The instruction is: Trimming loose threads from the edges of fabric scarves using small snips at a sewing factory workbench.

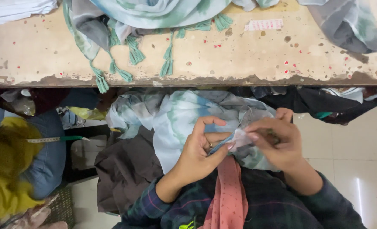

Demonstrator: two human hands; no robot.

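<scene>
While both hands meet over the lap, the small white tag sits pinched between them, on the edge of the tie-dyed scarf. Left hand grips from the left, thumb and forefinger closed; right hand closes on the tag's right end. Scarf trails left and far, toward the worn table.

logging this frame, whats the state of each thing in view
left hand: pinching the scarf edge
right hand: pinching the same edge
scarf: bunched in the lap
tasselled scarf: heaped on the table, tassels spread
table: worn, paint-flecked
tape measure: unrolled
</scene>
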